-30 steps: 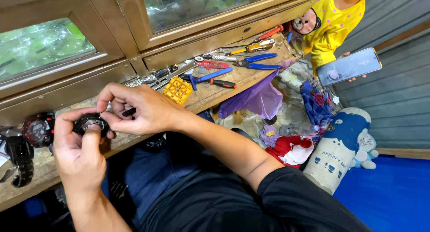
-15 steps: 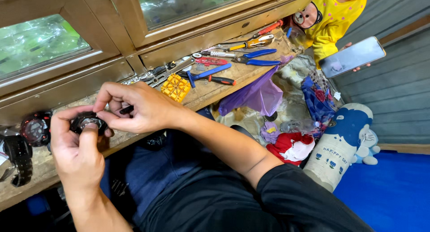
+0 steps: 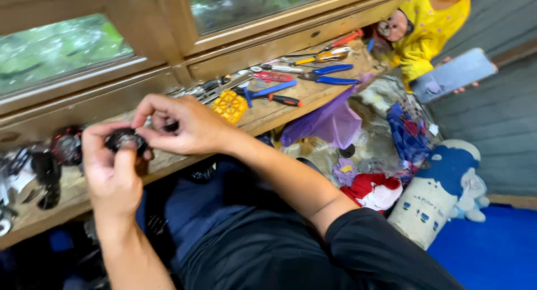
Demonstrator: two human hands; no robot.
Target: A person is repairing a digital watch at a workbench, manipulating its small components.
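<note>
Single head view, worn high, looking steeply down, tilted. Close on both hands at 9 o'clock. Wooden bench (image 3: pixel 313 102) runs from 8 toward 1 o'clock; window frame (image 3: pixel 168 27) along top edge. Blue floor (image 3: pixel 492 251) at 4 o'clock. No second view.

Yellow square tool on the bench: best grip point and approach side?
Probably pinch the yellow square tool across its two side edges, coming from above on the near, bench-edge side. It lies flat on the wooden bench, so its top face gives no purchase. Metal tools crowd its far edge and the blue-handled pliers sit to one side; the near edge looks free.
</note>
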